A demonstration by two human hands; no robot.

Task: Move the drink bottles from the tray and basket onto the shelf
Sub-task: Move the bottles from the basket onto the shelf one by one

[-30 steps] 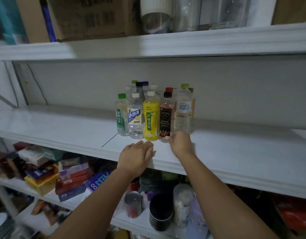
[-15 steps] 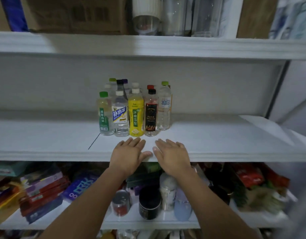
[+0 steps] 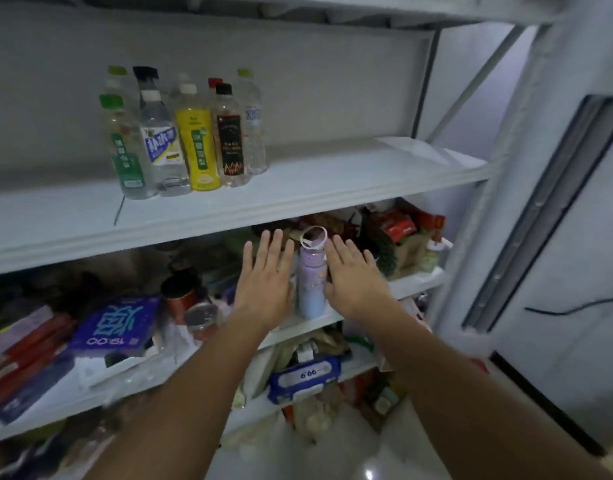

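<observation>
Many clear plastic bottles (image 3: 194, 147), smooth shelf (image 3: 332, 178); left hand (image 3: 265, 284), right hand (image 3: 355, 284) flat.

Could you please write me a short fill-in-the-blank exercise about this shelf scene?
1. The clear plastic bottle leftmost in the front row has a ____ cap.
2. The ____ plastic bottle stands between the blue-labelled clear bottle and the black-labelled clear bottle.
3. The left hand and right hand, fingers straight, hold ____.
4. The lilac-and-blue flask seen between them stands one shelf ____ those bottles.
Missing words: green; yellow; nothing; below.
</observation>
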